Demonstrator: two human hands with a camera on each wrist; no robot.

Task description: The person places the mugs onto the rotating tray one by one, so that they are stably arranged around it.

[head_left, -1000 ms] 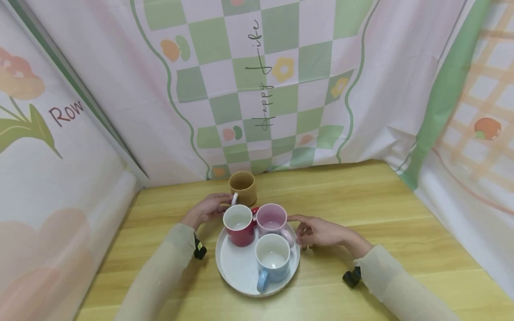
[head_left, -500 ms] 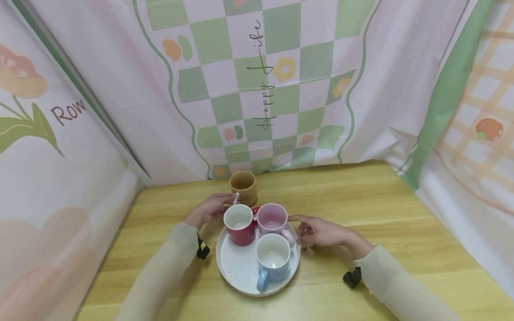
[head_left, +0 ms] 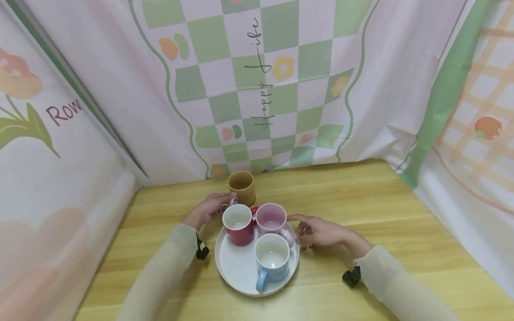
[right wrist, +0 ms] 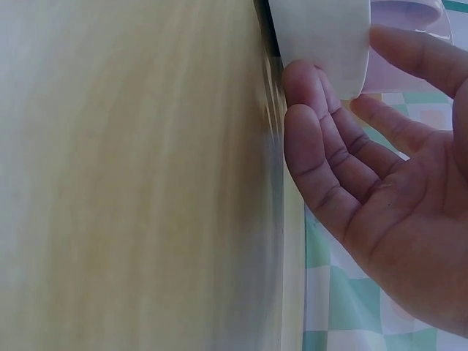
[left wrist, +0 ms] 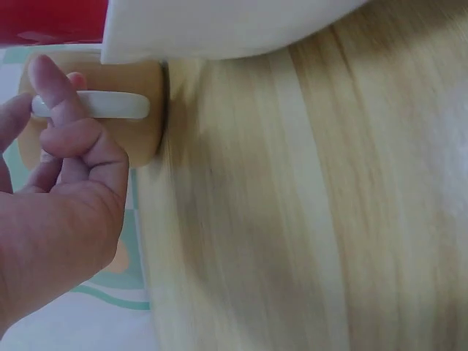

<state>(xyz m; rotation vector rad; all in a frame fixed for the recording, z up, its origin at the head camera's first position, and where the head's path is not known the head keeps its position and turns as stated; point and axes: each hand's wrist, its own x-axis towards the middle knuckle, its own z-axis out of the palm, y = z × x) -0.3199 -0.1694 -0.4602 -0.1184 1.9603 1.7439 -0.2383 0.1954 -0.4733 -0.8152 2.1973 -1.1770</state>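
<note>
My left hand (head_left: 212, 208) pinches the white handle (left wrist: 117, 104) of a brown mug (head_left: 243, 189), which stands on the table behind the tray. The fingers pass around that handle in the left wrist view. My right hand (head_left: 321, 231) holds the right side of a round white tray (head_left: 237, 272); in the right wrist view its thumb lies at the rim and curled fingers (right wrist: 303, 139) meet the lower wall. Upright on the tray are a red mug (head_left: 241, 235), a pink mug (head_left: 270, 214) and a light blue mug (head_left: 277, 270).
The mugs on the tray stand close together at the back and right. A wooden table (head_left: 361, 196) spreads on both sides, with a patterned cloth (head_left: 289, 98) hanging along its back edge. More printed cloth hangs at the left and right.
The hands, tray and mugs look almost unmoved. The brown mug's white handle shows slightly less behind the red mug, and the whole view shifts a little.
</note>
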